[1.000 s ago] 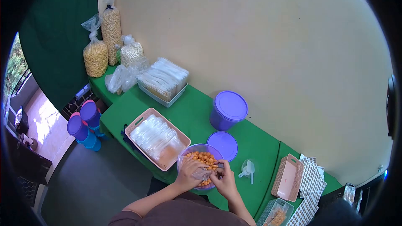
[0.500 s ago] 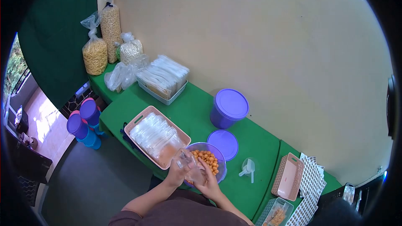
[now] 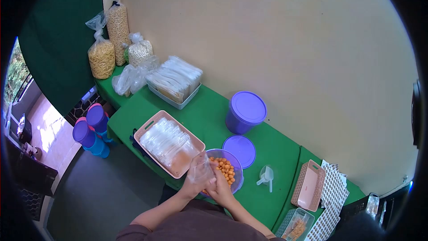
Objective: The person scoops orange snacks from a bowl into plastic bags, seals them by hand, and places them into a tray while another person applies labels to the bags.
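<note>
A clear plastic bag [image 3: 200, 168] stands up from my left hand [image 3: 192, 188], whose fingers are wrapped round its lower part. My right hand [image 3: 220, 189] presses against the bag's right side, its fingers closed and partly hidden. Both hands are over the near-left side of a purple tub [image 3: 241, 172] holding round orange snack balls [image 3: 227, 169]. Left of the hands lies a pink tray [image 3: 145, 127] with a stack of flat clear bags [image 3: 165, 140]. Behind the tub is a round purple lid [image 3: 240, 151].
A closed purple tub [image 3: 240, 118] stands near the wall. White scoops [image 3: 266, 176] lie to the right, before a pink basket [image 3: 309, 185] and a container of snacks [image 3: 296, 230]. Filled snack bags [image 3: 101, 58] and a bin of white packets [image 3: 176, 78] are at the back left.
My hands have come closer together around the bag, and the right fingers have closed against it. The bag stands more upright. The view has shifted slightly.
</note>
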Motion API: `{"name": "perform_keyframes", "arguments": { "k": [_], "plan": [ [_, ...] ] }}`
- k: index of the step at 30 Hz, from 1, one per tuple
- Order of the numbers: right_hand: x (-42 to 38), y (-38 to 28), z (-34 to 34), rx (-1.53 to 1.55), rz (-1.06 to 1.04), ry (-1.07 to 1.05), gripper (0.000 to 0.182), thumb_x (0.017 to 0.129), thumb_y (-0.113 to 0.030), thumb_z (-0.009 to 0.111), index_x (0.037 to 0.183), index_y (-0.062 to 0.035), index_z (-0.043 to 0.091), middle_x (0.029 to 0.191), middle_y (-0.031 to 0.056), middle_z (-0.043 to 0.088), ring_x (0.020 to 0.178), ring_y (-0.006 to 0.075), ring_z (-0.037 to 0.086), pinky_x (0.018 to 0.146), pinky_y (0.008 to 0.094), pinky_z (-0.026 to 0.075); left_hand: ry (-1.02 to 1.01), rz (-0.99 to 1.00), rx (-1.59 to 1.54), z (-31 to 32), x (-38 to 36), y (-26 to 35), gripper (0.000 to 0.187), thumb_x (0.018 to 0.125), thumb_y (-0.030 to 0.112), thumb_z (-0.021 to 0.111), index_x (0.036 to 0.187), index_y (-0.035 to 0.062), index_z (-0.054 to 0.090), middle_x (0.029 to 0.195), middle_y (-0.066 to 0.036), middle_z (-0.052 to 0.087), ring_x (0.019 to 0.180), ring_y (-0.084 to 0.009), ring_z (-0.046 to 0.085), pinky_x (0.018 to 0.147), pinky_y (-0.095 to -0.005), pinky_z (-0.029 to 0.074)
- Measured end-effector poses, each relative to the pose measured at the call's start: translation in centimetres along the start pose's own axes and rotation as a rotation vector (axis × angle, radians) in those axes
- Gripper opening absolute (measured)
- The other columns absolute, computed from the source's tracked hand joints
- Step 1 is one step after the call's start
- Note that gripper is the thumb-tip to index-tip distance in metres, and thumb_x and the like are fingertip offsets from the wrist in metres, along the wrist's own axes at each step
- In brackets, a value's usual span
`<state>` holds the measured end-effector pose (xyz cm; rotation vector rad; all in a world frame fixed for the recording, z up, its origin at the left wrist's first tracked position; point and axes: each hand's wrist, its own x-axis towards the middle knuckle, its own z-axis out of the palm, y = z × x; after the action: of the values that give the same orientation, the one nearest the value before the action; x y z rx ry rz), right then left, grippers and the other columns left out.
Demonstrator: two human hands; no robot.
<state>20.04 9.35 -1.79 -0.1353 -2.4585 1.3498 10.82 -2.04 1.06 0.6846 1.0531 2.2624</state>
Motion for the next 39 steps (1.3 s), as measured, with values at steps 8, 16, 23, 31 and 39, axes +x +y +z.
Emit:
{"name": "perform_keyframes", "arguments": {
  "k": [8,16,23,31,39],
  "plan": [
    [3.1,5.0,-1.2,-0.467,0.054,-0.200,0.053,0.079,-0.027,0.069,0.127,-0.0078,0.055,0.116,0.0171,0.056,0.111,0.0354,0.050,0.094,0.0459,0.036,0.529,0.255,0.188,-4.9,0.6,2.6,0.049,0.075,0.002,0.076,0.116,0.0030,0.049,0.098,-0.004,0.056,0.093,-0.0132,0.057,0.087,-0.0295,0.046],
    [4.5,4.0,1.1,-0.474,0.006,-0.429,0.028,0.080,-0.024,0.069,0.099,-0.0049,0.065,0.098,0.0148,0.058,0.095,0.0339,0.057,0.081,0.0458,0.042,0.313,0.097,0.709,-4.4,0.4,4.6,0.051,0.070,0.002,0.078,0.113,0.0044,0.050,0.093,-0.002,0.054,0.090,-0.0116,0.054,0.083,-0.0275,0.045],
    [4.0,2.4,-3.6,-0.211,0.101,-0.176,0.025,0.076,-0.009,0.067,0.099,-0.0006,0.066,0.094,0.0165,0.059,0.084,0.0341,0.061,0.074,0.0402,0.049,0.250,0.077,0.807,-4.9,0.2,4.7,0.052,0.072,0.005,0.079,0.116,0.0042,0.052,0.098,-0.004,0.058,0.092,-0.0117,0.056,0.083,-0.0280,0.046],
    [1.3,3.2,-7.8,-0.188,0.296,-0.304,0.022,0.076,-0.002,0.065,0.097,0.0033,0.067,0.095,0.0173,0.063,0.093,0.0321,0.063,0.082,0.0380,0.051,0.187,0.038,0.761,-4.7,0.5,3.6,0.053,0.072,0.006,0.080,0.117,0.0039,0.052,0.102,-0.005,0.057,0.097,-0.0125,0.055,0.086,-0.0286,0.046],
    [2.0,3.8,-7.1,-0.590,0.180,-0.154,0.029,0.076,0.003,0.059,0.105,0.0022,0.065,0.098,0.0183,0.062,0.094,0.0360,0.059,0.082,0.0435,0.049,0.144,0.022,0.771,-4.1,0.8,4.1,0.051,0.072,0.005,0.079,0.117,0.0025,0.055,0.109,-0.007,0.058,0.099,-0.0146,0.056,0.090,-0.0296,0.045]
  ]
}}
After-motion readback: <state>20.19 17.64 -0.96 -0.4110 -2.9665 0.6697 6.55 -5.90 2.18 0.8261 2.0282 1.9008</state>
